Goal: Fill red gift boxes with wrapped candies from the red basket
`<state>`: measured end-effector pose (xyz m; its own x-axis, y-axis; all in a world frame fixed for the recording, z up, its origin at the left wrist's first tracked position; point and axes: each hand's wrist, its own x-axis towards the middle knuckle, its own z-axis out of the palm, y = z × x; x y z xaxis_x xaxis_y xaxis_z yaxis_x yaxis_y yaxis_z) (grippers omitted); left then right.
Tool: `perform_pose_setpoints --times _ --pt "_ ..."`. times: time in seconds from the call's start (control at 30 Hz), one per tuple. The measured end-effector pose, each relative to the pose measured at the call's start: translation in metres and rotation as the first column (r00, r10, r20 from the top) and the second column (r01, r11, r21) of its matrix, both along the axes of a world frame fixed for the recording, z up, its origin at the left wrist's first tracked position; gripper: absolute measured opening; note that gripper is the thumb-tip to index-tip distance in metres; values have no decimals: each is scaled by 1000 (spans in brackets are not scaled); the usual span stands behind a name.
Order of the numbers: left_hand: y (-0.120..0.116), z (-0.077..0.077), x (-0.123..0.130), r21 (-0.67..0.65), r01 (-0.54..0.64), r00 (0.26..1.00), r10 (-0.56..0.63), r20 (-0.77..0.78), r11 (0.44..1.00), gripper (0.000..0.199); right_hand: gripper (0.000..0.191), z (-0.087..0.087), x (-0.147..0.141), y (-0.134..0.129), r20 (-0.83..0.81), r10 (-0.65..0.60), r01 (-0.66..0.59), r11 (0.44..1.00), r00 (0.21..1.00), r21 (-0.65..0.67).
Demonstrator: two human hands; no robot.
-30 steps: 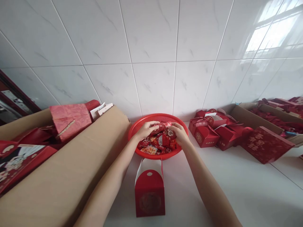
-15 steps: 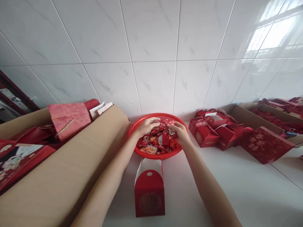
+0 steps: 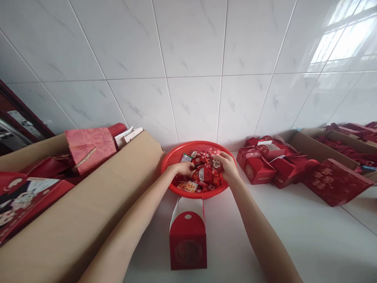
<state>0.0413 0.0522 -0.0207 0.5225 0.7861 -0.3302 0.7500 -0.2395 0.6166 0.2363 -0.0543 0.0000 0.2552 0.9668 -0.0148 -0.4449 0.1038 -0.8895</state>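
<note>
Wrapped candies [image 3: 205, 174], mostly red, fill a round red plastic basket [image 3: 203, 195] against the tiled wall. Over its left part, my left hand [image 3: 183, 169] reaches down with its fingers closed among the wrappers; what they grip is hidden. On the right side, my right hand [image 3: 229, 165] pinches a red candy packet [image 3: 216, 154] with pale print between thumb and fingers. Just in front of the basket stands a red gift box [image 3: 188, 247], its top open and its white inside showing. Neither hand touches this box.
To the left, a long cardboard box [image 3: 118, 184] holds red bags and boxes. Several red gift boxes [image 3: 260, 171] sit right of the basket, beside a tilted red box with lettering [image 3: 337, 181]. Another cardboard carton [image 3: 312, 147] with red items lies farther right.
My left hand has moved down and toward me into the candies, its fingers closing. A green-and-white packet now shows behind it. My right hand stays about where it was.
</note>
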Motion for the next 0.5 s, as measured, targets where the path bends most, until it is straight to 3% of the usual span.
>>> perform_pose_setpoints --times 0.2,0.3,0.43,0.5 --pt "-4 7 -3 -40 5 997 -2 77 999 16 29 2 -1 -2 8 8 -8 1000 1000 -16" --pt "-6 11 -3 -85 -61 984 74 164 995 18 28 2 0 -2 6 5 -5 1000 1000 -5" --pt "-6 16 -2 -189 -173 868 241 434 966 24 27 1 0 -2 9 4 -4 1000 1000 -20" --pt "-4 16 -2 -118 -234 810 261 526 965 21 27 0 1 -2 0 9 -9 1000 1000 -23"
